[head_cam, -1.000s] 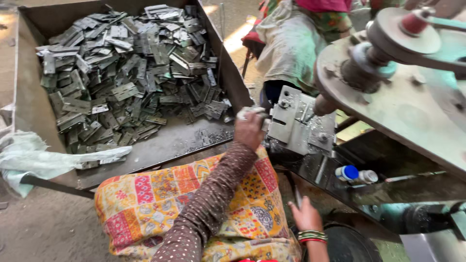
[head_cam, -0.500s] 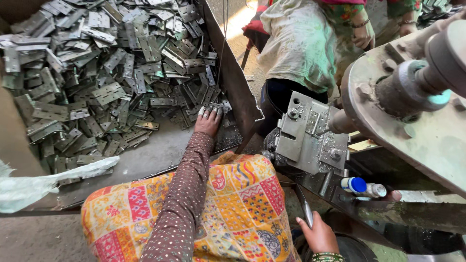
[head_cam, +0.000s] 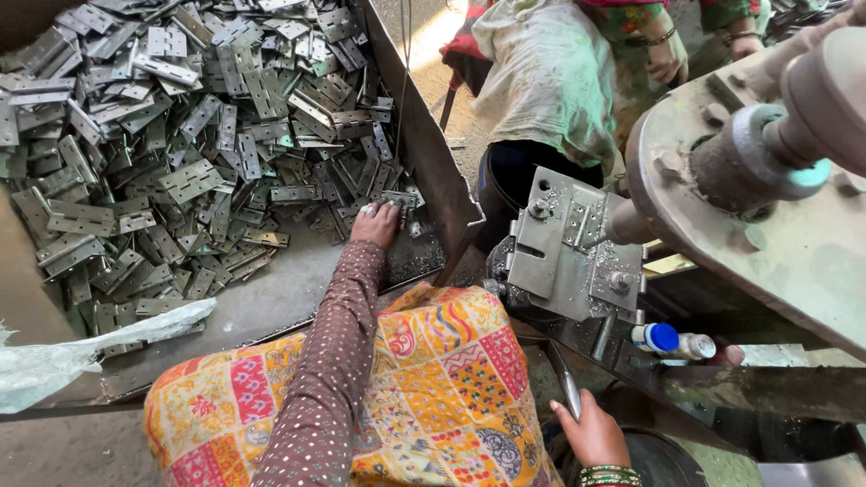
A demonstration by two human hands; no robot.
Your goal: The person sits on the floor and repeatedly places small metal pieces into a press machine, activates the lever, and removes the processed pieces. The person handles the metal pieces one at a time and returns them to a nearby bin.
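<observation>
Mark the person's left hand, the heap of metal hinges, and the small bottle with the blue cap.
left hand (head_cam: 377, 223): head view, on the back of the hand.
heap of metal hinges (head_cam: 189, 180): head view, on a flat hinge plate mid-heap.
bottle with the blue cap (head_cam: 665, 337): head view, on the blue cap.

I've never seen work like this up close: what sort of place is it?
Most likely a small metal workshop making hinges. A big steel bin holds a heap of flat hinge plates, the left hand reaches into them, and a heavy press machine stands alongside.
</observation>
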